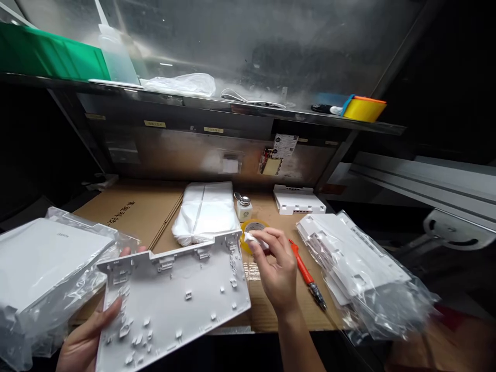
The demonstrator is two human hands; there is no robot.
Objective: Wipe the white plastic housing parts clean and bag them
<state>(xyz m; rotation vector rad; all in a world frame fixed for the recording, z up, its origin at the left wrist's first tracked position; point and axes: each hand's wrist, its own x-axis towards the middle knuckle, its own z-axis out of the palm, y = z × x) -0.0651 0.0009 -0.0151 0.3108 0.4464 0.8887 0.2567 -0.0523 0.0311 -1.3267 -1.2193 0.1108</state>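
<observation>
My left hand (87, 330) grips the left edge of a white plastic housing panel (174, 305), holding it inner side up, with ribs and clips showing. My right hand (273, 266) hovers at the panel's upper right corner and pinches a small white wad (250, 237), perhaps a cloth or wipe. Just behind that hand lies a yellow tape roll (253, 226). An orange-handled screwdriver (306, 274) lies on the cardboard right of my right hand.
A clear bag of white panels (360, 268) sits at right, another bagged white part (42, 263) at left. A folded white bag stack (205, 212), a small bottle (244, 206) and a white housing (298, 200) stand behind. Cardboard (127, 209) covers the bench; a shelf (248, 111) runs overhead.
</observation>
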